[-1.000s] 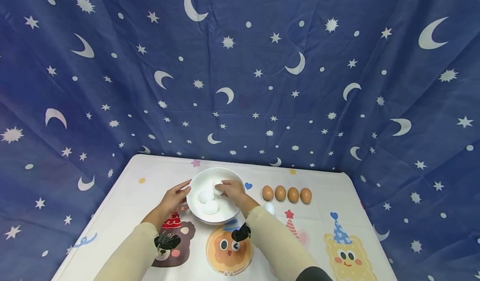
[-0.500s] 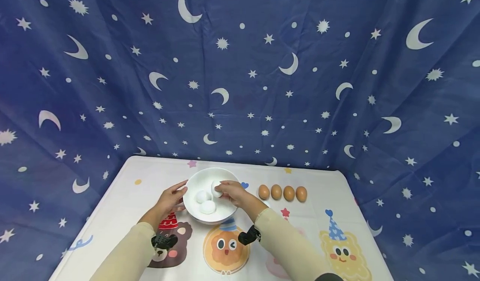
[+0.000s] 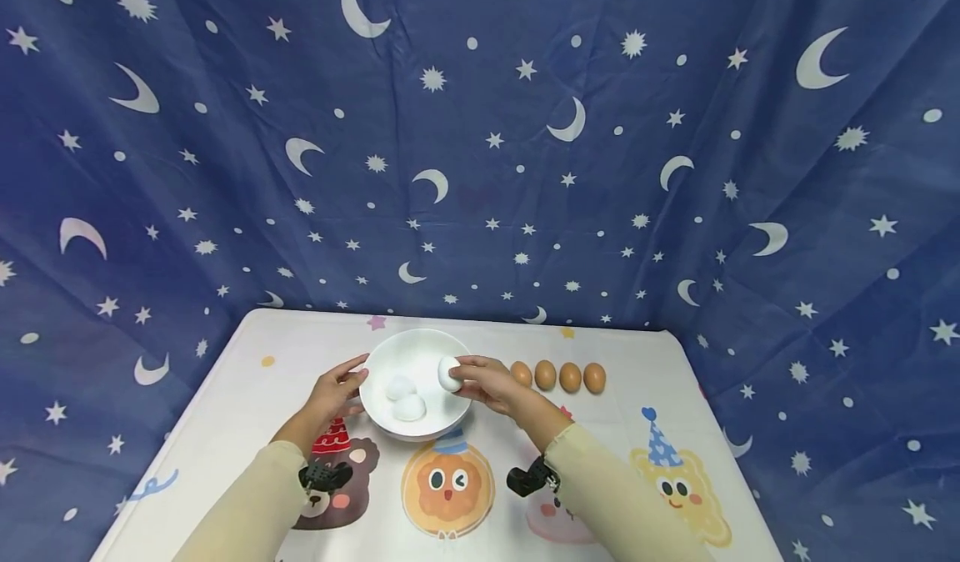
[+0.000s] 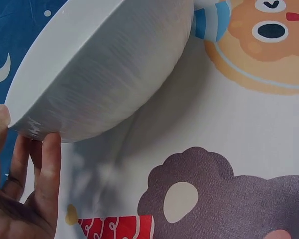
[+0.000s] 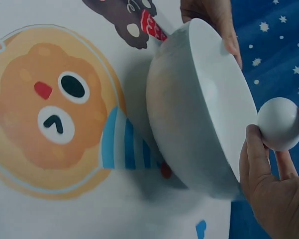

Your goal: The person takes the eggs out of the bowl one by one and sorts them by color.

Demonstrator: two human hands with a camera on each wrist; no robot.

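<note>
A white bowl [image 3: 401, 353] stands on the table, and its outer wall [image 4: 109, 79] fills much of the left wrist view. My left hand [image 3: 332, 391] holds its left side, thumb at the rim and fingertips underneath against the outside. Between the thumb and fingers of my right hand [image 3: 489, 383] is a white egg [image 5: 280, 124], pinched above the right part of the bowl, close to the rim. Two more white eggs, one farther back [image 3: 401, 387] and one nearer [image 3: 408, 408], lie together in the bowl, left of the held one.
Several brown eggs [image 3: 570, 377] lie in a row right of the bowl, the leftmost just behind my right hand. A cartoon-printed white cloth [image 3: 255, 403] covers the table. Behind its back edge hangs a blue curtain [image 3: 480, 162] with moons and stars.
My right hand has lifted the white egg from beside the other two and moved it right, toward the bowl's rim. The left hand stays at the bowl. The head view has shifted slightly.
</note>
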